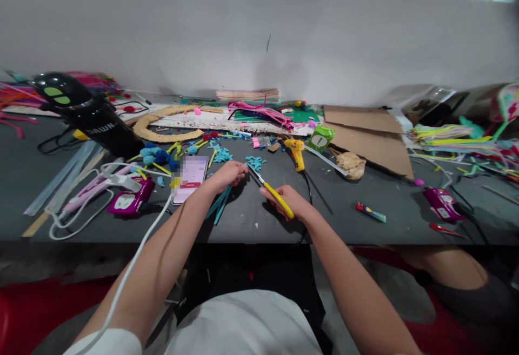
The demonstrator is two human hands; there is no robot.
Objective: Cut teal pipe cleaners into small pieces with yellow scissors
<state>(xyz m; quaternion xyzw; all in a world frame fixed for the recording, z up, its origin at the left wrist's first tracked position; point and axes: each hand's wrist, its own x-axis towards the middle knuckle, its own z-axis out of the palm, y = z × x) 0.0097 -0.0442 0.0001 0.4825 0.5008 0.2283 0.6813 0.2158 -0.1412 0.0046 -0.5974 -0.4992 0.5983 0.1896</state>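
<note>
1. Right grip (295,199) is wrapping round the yellow-handled scissors (279,200); left grip (230,175) is pinching blue strips (221,205), fingertips together.
2. Blades are pointing straight at those fingertips, so from where I'm standing, a hasty snip could be nicking skin.
3. Short blue pieces (255,162) are lying loose just beyond the blades; a brushing hand could be scattering them.
4. Strips are trailing below the left grip, toward the person; the scissors' blades are reaching out leftward from the right grip.

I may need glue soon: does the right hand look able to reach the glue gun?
Probably yes: the glue gun lies just beyond the right hand with only its cord near the way, though the yellow-handled scissors would likely need putting down first.
</note>
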